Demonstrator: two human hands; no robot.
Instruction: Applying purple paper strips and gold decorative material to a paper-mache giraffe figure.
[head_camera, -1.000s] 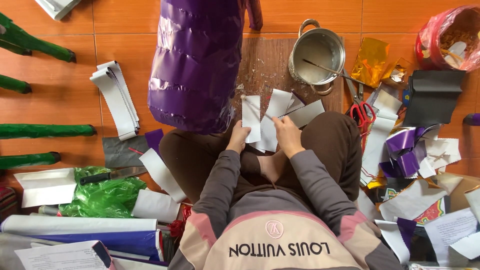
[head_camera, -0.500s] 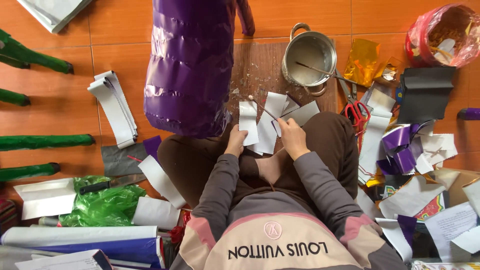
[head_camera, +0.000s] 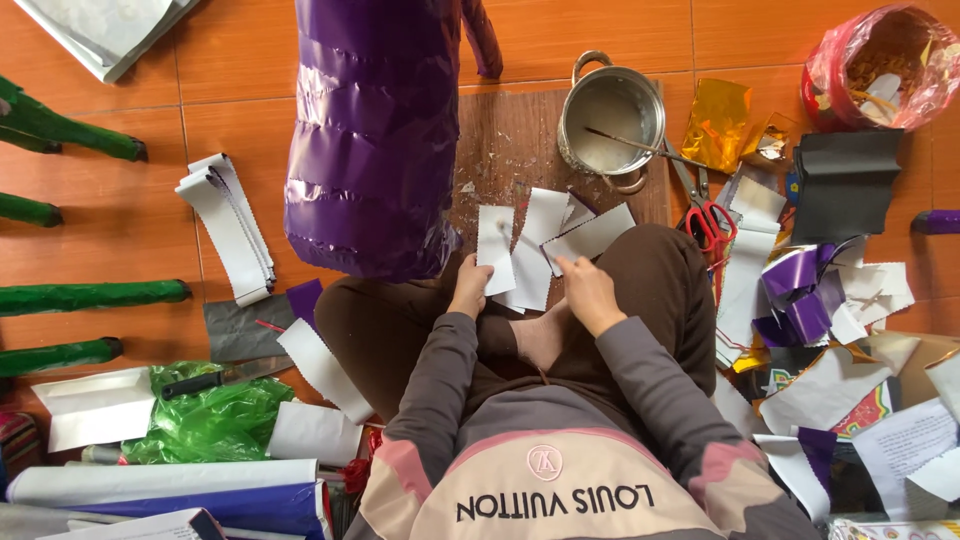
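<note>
I sit cross-legged on an orange tiled floor. My left hand (head_camera: 470, 288) pinches a white paper strip (head_camera: 495, 248) held upright. My right hand (head_camera: 586, 290) grips several more white paper strips (head_camera: 585, 235) fanned out above my knees. A large cylinder wrapped in shiny purple foil (head_camera: 372, 130) lies just left of my hands, beside a brown wooden board (head_camera: 510, 140).
A metal pot (head_camera: 611, 110) with a brush stands on the board. Red-handled scissors (head_camera: 703, 218) lie to its right. Folded white strips (head_camera: 228, 222), green-wrapped sticks (head_camera: 90, 297), a knife (head_camera: 222, 376) on green plastic, gold foil (head_camera: 716, 122), purple scraps (head_camera: 800, 295) and a red-lined bin (head_camera: 885, 60) surround me.
The view has shifted slightly. My hands stay at my knees with the strips, and the fan of paper has been rearranged a little.
</note>
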